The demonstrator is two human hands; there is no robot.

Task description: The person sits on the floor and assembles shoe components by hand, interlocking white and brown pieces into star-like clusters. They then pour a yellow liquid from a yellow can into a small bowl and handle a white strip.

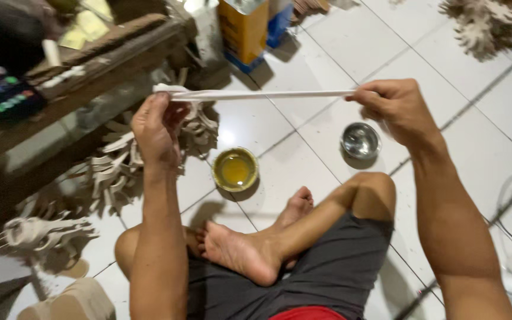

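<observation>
Seated person is stretching a thin white strip (262,94) level above the tiled floor (481,148), L hand (156,127) & R hand (393,109) pinching shut on its ends; it's looking light, flexible, prob. best gripped at the tips.

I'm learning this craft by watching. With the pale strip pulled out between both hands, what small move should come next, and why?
Probably lower the strip toward the bowl of yellow liquid. The left hand and right hand pinch its ends, holding it taut above the floor, and that open bowl sits just beneath it.
</observation>
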